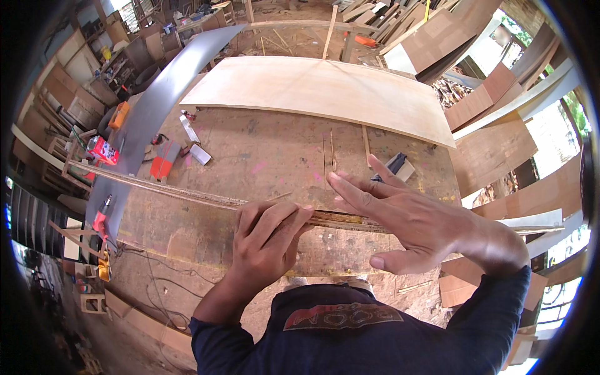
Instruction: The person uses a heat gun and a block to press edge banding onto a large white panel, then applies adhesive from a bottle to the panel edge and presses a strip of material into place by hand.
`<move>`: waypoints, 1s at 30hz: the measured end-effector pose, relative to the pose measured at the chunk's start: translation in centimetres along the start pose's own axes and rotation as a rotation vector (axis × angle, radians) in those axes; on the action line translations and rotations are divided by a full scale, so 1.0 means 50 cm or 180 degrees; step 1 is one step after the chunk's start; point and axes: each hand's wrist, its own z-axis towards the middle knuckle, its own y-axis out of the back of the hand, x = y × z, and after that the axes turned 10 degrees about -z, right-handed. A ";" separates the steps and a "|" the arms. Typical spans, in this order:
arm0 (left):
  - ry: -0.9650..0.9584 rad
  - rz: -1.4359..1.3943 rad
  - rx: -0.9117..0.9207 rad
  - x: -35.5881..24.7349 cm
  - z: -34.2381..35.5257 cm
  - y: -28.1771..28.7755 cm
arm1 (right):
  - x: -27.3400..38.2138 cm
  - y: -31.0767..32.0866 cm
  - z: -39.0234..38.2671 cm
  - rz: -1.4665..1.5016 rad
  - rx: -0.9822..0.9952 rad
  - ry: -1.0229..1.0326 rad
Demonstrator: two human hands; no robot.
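A bundle of long, thin wooden strips (344,220) runs across the near part of the workbench, lying side by side with rough, layered edges. My left hand (265,240) is closed over the strips near their middle, fingers curled on top. To its right, my right hand (422,219) is spread over the same strips, fingers stretched out and thumb apart. Whether its palm touches them is hidden. Beyond the fingers lie a thin stick (332,150) and a dark object (396,164) beside a small light block.
A large pale plywood panel (312,87) covers the far side of the wooden workbench (250,140). On the left are a shiny grey sheet (169,81), a red tin (102,150), a red power drill (101,219) and an orange-grey object (165,159). Boards lean at the right.
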 end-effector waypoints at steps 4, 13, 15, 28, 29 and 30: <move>0.0042 0.0011 -0.0009 0.000 -0.001 0.000 | 0.007 0.027 -0.003 -0.0028 -0.0173 -0.0110; 0.0011 0.0020 -0.0004 0.006 0.006 -0.007 | -0.011 0.059 -0.022 -0.0514 -0.0308 -0.0129; 0.0032 0.0031 -0.0033 0.005 0.006 -0.009 | -0.006 0.046 -0.019 -0.0661 -0.0324 -0.0153; 0.0039 0.0102 -0.0001 -0.002 0.001 -0.004 | 0.020 0.064 -0.024 -0.1703 -0.0584 0.0145; 0.0039 0.0109 -0.0009 -0.004 0.000 -0.004 | 0.019 0.064 -0.026 -0.1704 -0.0589 0.0147; 0.0038 0.0116 -0.0017 -0.006 -0.002 -0.003 | 0.015 0.062 -0.028 -0.1672 -0.0658 0.0106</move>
